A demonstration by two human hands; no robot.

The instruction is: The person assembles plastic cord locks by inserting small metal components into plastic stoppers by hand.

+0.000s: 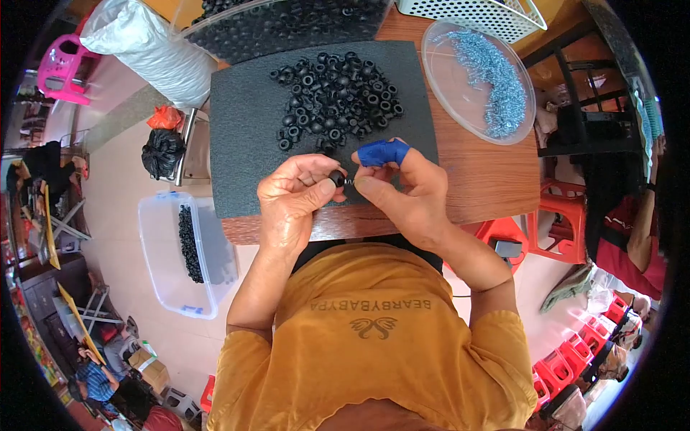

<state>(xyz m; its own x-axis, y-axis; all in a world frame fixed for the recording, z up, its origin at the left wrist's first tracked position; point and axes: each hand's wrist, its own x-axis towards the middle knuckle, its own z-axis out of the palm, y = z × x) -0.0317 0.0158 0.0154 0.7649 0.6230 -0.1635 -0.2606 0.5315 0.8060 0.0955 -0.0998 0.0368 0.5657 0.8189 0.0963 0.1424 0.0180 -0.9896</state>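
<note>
Over the near edge of a dark grey mat (241, 144), my left hand (287, 205) pinches a small round black cap (336, 177) between thumb and fingers. Close to its right side, my right hand (417, 190) has thumb and index finger brought together, with blue tape (382, 152) wrapped round a finger. A tiny pale zigzag shape shows between the two hands; whether it is in my right fingertips is too small to tell. Beyond my hands lies a heap of similar black caps (338, 100), some with their hollow side showing.
A round clear tray (460, 100) with shiny blue small pieces (501, 75) sits at right on the wooden table (481, 179). A clear bin (287, 32) of black caps and a white perforated basket (478, 14) stand behind. Left on the floor is another clear bin (159, 251).
</note>
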